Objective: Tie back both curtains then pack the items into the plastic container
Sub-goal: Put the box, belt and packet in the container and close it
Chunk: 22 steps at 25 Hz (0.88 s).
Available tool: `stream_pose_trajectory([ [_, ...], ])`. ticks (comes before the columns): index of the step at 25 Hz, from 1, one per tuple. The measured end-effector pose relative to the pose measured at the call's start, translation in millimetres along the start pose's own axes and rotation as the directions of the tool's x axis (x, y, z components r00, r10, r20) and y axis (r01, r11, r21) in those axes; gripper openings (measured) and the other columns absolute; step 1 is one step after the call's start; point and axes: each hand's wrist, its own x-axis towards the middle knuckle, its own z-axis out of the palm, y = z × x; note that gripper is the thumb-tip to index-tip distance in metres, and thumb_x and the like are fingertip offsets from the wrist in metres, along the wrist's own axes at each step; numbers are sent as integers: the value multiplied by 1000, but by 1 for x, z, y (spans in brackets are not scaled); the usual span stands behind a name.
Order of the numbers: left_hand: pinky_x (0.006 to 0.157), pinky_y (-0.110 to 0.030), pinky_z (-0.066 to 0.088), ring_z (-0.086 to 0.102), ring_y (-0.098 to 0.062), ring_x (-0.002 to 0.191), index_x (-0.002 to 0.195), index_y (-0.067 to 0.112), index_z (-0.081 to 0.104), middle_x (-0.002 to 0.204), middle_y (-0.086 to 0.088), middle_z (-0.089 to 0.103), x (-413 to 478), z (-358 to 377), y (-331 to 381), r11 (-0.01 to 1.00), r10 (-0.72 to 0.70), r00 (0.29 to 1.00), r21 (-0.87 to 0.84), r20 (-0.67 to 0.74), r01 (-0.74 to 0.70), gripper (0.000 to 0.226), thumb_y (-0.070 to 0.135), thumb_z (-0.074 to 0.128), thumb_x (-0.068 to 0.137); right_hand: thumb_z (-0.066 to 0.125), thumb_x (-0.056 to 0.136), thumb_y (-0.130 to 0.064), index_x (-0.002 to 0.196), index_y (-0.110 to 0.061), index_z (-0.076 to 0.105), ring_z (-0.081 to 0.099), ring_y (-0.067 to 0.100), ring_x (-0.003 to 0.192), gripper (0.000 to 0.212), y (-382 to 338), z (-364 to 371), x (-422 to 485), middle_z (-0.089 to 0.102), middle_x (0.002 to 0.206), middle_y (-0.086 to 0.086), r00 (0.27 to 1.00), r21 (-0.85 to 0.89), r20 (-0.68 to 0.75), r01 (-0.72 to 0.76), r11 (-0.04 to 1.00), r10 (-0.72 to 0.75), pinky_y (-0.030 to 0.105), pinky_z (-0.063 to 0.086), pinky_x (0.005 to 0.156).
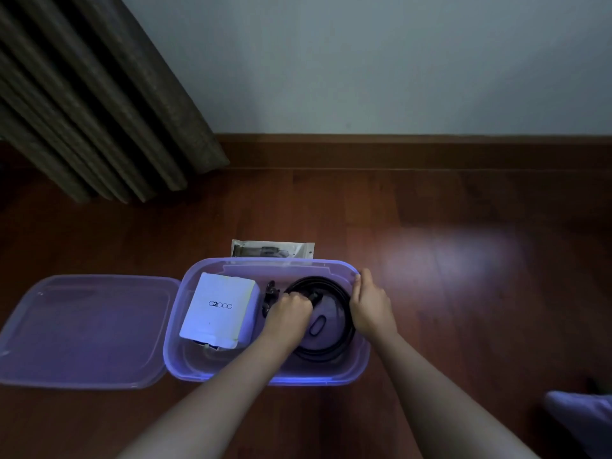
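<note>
Below, one translucent purple plastic container (185, 326) sat on the glossy wooden floor (430, 226), its one flat lid (82, 329) lying beside it. Inside lay one white cardboard box (218, 309) printed G2000 and one coiled black cable (331, 339). The left hand (291, 309) was closed around part of the cable; the right hand (371, 306) loosely curled on the container's rim. One clear packet (273, 249) lay just behind. One pleated curtain (99, 111) hung nearby.
</note>
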Motion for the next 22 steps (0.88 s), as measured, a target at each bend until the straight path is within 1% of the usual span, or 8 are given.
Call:
stream_pose_trajectory([
  [3,56,-34,50,66,-30,69,76,5,66,72,-13,66,-7,-18,-7,966,7,936,-239,-353,-97,33,30,46,85,26,102,-28,108,-10,44,57,47,96,26,1,0,0,62,104,28,1000,-7,4,-2,1000,2,39,30,66],
  [5,47,-32,45,58,-27,53,64,9,63,58,-10,59,4,-34,-27,914,-96,738,-354,-668,-201,29,25,47,81,26,102,-29,110,-11,44,56,47,97,27,1,-1,0,62,104,28,1000,-5,3,-13,1000,13,39,29,66],
  [6,54,-33,47,60,-28,59,73,7,68,65,-11,61,16,-47,-42,877,-136,717,-420,-684,-234,26,21,49,84,26,102,-29,110,-11,44,56,47,97,27,1,-1,-1,62,104,28,1000,-7,1,-16,1000,16,40,29,67],
  [8,79,-37,49,65,-31,88,107,5,69,96,-16,68,48,-70,-76,836,-179,829,-526,-530,-156,24,17,56,90,26,102,-28,111,-10,45,56,47,97,27,0,-1,-1,62,104,29,1000,-10,-2,-15,1000,15,40,29,66],
  [10,99,-37,42,56,-30,117,128,9,57,126,-15,60,82,-74,-107,883,-88,968,-468,-234,-32,40,18,63,89,27,102,-27,110,-10,45,56,48,97,27,0,-1,0,62,103,29,1000,-13,-9,-12,1000,12,40,28,66],
  [14,106,-34,38,45,-29,129,138,14,45,142,-12,47,109,-53,-135,980,13,982,-197,186,25,60,22,68,84,27,102,-27,106,-10,44,56,48,95,25,2,1,1,62,101,29,1000,-13,-9,-19,1000,19,40,28,65],
  [20,98,-45,39,45,-29,126,132,21,45,137,-9,45,122,-41,-132,998,-34,975,56,218,22,52,22,64,84,26,102,-29,102,-12,43,57,46,94,24,2,2,0,62,99,26,1000,-7,-19,-21,1000,21,39,29,65],
  [22,98,-43,40,47,-33,123,126,16,51,132,-14,44,123,-44,-132,1000,7,983,20,183,-11,40,17,60,87,26,102,-29,102,-12,43,57,46,94,23,2,2,0,62,100,27,1000,-4,-17,-16,1000,16,40,29,65],
])
